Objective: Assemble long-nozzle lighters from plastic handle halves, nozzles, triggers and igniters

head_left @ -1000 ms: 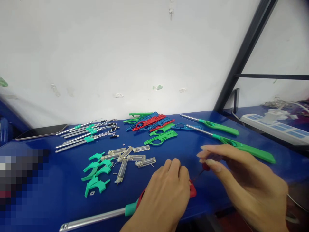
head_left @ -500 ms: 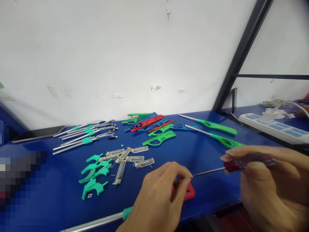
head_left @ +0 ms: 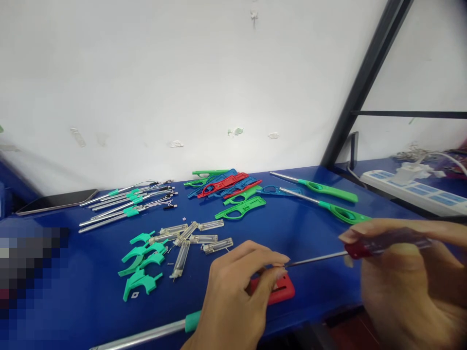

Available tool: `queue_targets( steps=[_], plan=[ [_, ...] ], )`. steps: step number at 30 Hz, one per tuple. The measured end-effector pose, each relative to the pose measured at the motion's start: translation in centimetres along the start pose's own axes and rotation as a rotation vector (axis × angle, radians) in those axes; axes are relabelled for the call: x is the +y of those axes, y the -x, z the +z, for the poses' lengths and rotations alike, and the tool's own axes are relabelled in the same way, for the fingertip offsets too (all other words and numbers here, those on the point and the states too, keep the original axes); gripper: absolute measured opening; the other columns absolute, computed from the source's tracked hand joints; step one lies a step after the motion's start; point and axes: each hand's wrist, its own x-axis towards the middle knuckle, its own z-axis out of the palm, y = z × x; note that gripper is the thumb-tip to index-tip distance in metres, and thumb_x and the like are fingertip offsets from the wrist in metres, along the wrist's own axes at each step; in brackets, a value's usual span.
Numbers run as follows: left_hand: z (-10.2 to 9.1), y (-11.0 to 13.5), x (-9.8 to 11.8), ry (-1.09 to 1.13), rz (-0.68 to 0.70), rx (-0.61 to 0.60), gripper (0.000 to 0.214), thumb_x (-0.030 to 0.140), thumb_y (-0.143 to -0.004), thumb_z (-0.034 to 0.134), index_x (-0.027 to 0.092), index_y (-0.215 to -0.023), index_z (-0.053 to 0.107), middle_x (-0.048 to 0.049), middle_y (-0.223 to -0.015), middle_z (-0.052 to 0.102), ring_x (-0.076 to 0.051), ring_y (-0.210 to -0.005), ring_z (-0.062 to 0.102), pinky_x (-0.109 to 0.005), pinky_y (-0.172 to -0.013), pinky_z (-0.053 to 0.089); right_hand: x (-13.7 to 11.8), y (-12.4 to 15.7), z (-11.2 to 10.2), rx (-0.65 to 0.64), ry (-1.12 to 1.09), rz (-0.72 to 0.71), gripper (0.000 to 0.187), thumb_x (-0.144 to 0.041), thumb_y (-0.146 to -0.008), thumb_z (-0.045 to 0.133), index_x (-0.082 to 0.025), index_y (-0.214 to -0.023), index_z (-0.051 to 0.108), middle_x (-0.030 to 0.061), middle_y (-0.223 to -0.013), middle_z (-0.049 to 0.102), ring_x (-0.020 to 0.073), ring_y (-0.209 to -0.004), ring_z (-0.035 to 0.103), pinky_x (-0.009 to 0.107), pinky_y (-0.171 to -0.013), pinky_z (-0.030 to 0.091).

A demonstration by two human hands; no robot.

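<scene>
Holding one screwdriver (head_left: 359, 249), one red handle (head_left: 286, 293) nearby, two green lighters (head_left: 333, 192)

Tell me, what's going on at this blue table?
A person's right hand holds a screwdriver, its shaft pointing at the fingertips of the left hand; whether these pinch something small is hard to tell. A red handle lies partly hidden by the left hand. Elsewhere on the table lie metal tubes, clear plastic parts, teal pieces and coloured handle pieces.
</scene>
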Motion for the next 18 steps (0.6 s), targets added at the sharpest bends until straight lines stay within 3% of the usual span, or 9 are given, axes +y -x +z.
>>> queue_targets(
  steps=[5, 11, 16, 18],
  plan=[
    [0.1, 0.1, 0.1, 0.028, -0.021, -0.010, 0.024, 0.011, -0.098, 0.069, 0.030, -0.102, 0.084, 0.0047, -0.091, 0.079, -0.009, -0.070, 0.071, -0.016, -0.070, 0.057, 0.1, 0.2, -0.1, 0.006, 0.034, 0.018, 0.007, -0.032, -0.098, 0.079, -0.029, -0.100, 0.073, 0.0014, -0.089, 0.071, 0.0196, -0.068, 0.065, 0.039, -0.054, 0.060],
    [0.1, 0.2, 0.2, 0.048, -0.036, -0.016, 0.022, 0.013, -0.099, 0.068, 0.028, -0.101, 0.084, 0.0030, -0.091, 0.078, -0.009, -0.068, 0.070, -0.017, -0.060, 0.053, 0.4, 0.3, 0.0, 0.016, -0.011, -0.007, 0.026, -0.019, -0.094, 0.077, -0.033, -0.115, 0.070, -0.0009, -0.090, 0.069, 0.0229, -0.068, 0.065, 0.042, -0.051, 0.059],
    [0.3, 0.1, 0.4, 0.035, -0.025, 0.000, 0.022, 0.010, -0.097, 0.070, 0.028, -0.099, 0.083, 0.0035, -0.087, 0.078, -0.010, -0.075, 0.071, -0.017, -0.067, 0.055, -0.5, 0.2, 0.8, 0.044, 0.069, -0.013, 0.004, -0.025, -0.101, 0.070, -0.029, -0.099, 0.071, 0.0026, -0.088, 0.063, 0.0253, -0.075, 0.070, 0.042, -0.052, 0.059],
    [0.3, 0.0, 0.4, 0.046, -0.014, 0.004, 0.024, 0.009, -0.097, 0.070, 0.028, -0.099, 0.083, 0.0037, -0.088, 0.078, -0.011, -0.077, 0.072, -0.017, -0.069, 0.056, -0.8, 0.2, 1.2, 0.052, 0.093, -0.018, 0.006, -0.031, -0.103, 0.069, -0.029, -0.098, 0.070, 0.0026, -0.087, 0.061, 0.0245, -0.073, 0.069, 0.042, -0.054, 0.059]
  ],
)
